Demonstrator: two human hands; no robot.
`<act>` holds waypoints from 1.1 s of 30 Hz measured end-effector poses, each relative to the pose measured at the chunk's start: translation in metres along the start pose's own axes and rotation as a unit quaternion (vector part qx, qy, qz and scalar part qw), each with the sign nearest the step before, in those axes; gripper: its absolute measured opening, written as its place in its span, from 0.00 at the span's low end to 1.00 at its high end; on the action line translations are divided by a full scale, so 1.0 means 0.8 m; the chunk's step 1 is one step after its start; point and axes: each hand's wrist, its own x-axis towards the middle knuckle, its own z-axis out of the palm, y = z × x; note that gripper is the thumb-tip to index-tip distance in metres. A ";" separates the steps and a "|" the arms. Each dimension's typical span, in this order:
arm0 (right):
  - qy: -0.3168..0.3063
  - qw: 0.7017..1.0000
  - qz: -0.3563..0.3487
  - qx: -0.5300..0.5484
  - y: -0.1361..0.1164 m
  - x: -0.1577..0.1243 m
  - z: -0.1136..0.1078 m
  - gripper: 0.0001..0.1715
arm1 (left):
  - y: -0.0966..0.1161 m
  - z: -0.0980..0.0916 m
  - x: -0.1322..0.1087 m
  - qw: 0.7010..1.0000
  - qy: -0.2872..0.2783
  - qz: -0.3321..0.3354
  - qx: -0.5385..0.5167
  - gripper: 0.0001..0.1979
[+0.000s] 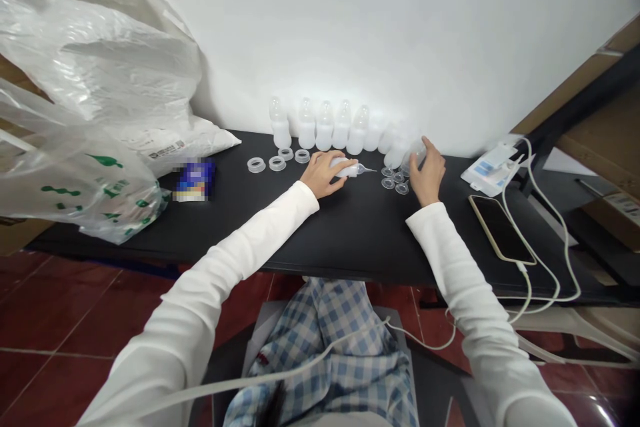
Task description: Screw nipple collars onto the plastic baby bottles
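Bench (pixel 320 233) below, and over its middle left hand (pixel 324 173) wraps a sideways white bottle (pixel 351 170), right hand (pixel 430 170) pinching a clear cap (pixel 416 155)! Bottle's probably light, stiff, slippery: grip the body; cap seems thin-walled; slim tip (pixel 364 169) looks delicate.

Wired phone (pixel 503 229) at three o'clock

A bulky white bag (pixel 115 73) is seen at ten o'clock, a green-printed clear bag (pixel 100 190) at nine. Farther in, a blue packet (pixel 197 180) is partly blurred. Into the phone a white cable (pixel 529 288) is plugged; cardboard (pixel 607 140) is seen between two and three. Red floor tiles (pixel 50 320) are shown at eight.
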 end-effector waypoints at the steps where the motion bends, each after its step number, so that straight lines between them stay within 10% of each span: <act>1: 0.009 1.000 -0.003 0.013 0.001 0.001 0.000 0.29 | 0.000 0.000 0.000 1.000 -0.002 0.003 -0.001 0.22; 10: 0.160 0.976 -0.062 0.138 -0.027 -0.004 -0.016 0.28 | 0.001 0.001 0.001 0.999 0.016 -0.030 0.005 0.22; 19: -0.083 0.935 -0.118 0.325 -0.081 -0.047 0.005 0.26 | -0.003 0.002 0.003 0.995 0.024 -0.098 0.000 0.26; 33: -0.168 0.879 -0.166 0.415 -0.092 -0.055 0.009 0.18 | -0.020 0.001 0.000 0.997 -0.004 0.049 -0.063 0.25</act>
